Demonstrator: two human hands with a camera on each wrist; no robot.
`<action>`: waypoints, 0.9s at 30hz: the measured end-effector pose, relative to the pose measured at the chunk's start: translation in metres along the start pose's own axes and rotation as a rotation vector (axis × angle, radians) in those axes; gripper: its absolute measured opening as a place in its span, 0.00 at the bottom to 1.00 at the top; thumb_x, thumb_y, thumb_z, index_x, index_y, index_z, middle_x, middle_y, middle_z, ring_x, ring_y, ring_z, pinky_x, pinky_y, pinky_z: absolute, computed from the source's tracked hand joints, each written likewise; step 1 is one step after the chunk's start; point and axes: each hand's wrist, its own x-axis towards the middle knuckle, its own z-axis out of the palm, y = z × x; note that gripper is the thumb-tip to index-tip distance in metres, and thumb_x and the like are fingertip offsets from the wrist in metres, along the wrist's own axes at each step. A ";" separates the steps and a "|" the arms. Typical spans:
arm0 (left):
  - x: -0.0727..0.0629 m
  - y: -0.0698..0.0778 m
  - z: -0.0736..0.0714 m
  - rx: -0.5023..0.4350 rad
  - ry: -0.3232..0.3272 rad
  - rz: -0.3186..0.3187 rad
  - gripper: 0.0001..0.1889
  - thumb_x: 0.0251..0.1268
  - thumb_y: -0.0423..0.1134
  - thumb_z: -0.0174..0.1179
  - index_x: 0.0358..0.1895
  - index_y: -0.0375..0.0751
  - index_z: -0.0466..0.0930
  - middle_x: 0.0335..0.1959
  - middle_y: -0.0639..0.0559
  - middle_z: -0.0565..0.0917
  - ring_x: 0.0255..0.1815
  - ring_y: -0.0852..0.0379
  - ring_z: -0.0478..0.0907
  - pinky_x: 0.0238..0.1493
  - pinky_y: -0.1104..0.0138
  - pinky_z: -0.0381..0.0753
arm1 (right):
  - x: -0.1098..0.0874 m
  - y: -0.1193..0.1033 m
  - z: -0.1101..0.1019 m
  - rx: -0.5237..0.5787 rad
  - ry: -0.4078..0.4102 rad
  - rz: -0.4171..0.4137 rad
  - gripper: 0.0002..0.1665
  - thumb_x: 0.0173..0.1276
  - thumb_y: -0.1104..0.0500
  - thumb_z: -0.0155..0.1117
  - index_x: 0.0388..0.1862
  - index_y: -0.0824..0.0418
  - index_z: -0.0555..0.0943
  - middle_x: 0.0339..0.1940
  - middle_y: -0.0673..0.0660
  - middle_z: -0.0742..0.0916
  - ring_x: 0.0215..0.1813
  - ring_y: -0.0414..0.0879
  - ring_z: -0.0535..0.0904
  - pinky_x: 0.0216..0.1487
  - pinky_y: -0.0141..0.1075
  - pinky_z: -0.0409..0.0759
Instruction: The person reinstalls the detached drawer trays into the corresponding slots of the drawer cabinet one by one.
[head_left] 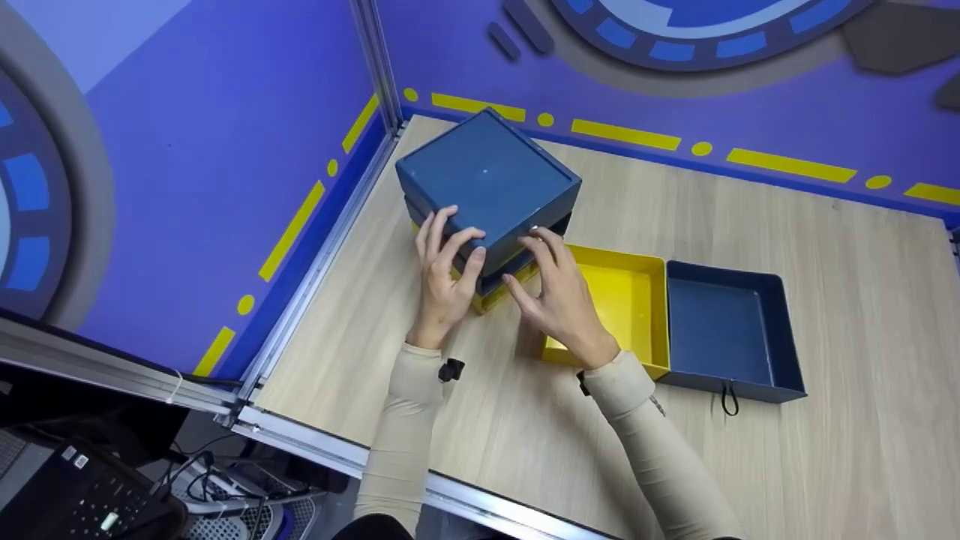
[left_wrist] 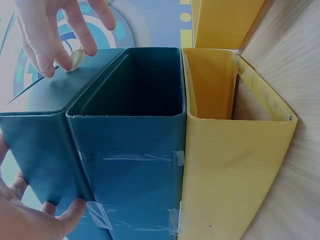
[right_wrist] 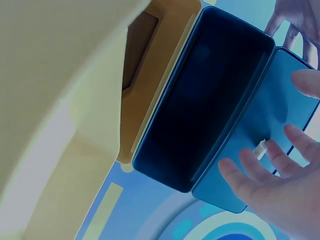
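A stacked drawer unit (head_left: 487, 172) stands at the table's back left. Its dark blue top section has a closed front, the dark blue middle section (left_wrist: 150, 80) gapes empty, and a yellow open frame (left_wrist: 225, 145) forms the base. My left hand (head_left: 444, 281) rests over the near corner of the top section, fingers spread across its upper edge. At the closed front is my right hand (head_left: 559, 296), its fingertips by a small pale tab (right_wrist: 261, 149). The thumb stays apart from the tab; I cannot tell whether the fingers touch it.
Right of the stack lie a yellow drawer (head_left: 622, 300) and a dark blue drawer (head_left: 720, 322), side by side with open tops. A black loop (head_left: 729, 399) hangs from the blue one. Walls border the table's back and left; a metal rail (head_left: 315, 439) runs along the front.
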 end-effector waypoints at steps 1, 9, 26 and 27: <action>0.000 0.000 0.001 -0.001 -0.002 -0.001 0.22 0.83 0.61 0.52 0.54 0.49 0.87 0.79 0.42 0.70 0.87 0.35 0.50 0.84 0.36 0.47 | -0.001 0.000 0.000 -0.001 -0.001 0.001 0.34 0.75 0.48 0.71 0.73 0.62 0.75 0.77 0.66 0.74 0.76 0.63 0.73 0.77 0.56 0.74; -0.001 0.001 0.003 -0.018 -0.004 -0.001 0.17 0.82 0.55 0.56 0.54 0.49 0.87 0.79 0.41 0.70 0.87 0.35 0.50 0.84 0.35 0.46 | -0.005 0.002 -0.010 0.017 -0.020 0.004 0.33 0.75 0.48 0.71 0.73 0.60 0.76 0.79 0.65 0.74 0.76 0.62 0.75 0.75 0.56 0.77; -0.001 -0.001 0.000 -0.033 0.013 0.005 0.15 0.81 0.53 0.58 0.54 0.50 0.87 0.79 0.41 0.70 0.87 0.35 0.50 0.84 0.35 0.45 | -0.022 0.026 -0.031 -0.012 0.024 0.054 0.36 0.75 0.50 0.71 0.76 0.60 0.73 0.78 0.66 0.74 0.74 0.62 0.75 0.72 0.57 0.78; -0.001 -0.001 0.000 -0.032 0.013 0.003 0.16 0.81 0.54 0.57 0.54 0.50 0.87 0.79 0.41 0.70 0.87 0.35 0.50 0.84 0.35 0.45 | -0.023 0.028 -0.032 -0.013 0.031 0.055 0.36 0.76 0.50 0.71 0.76 0.60 0.73 0.78 0.66 0.74 0.74 0.63 0.75 0.72 0.57 0.78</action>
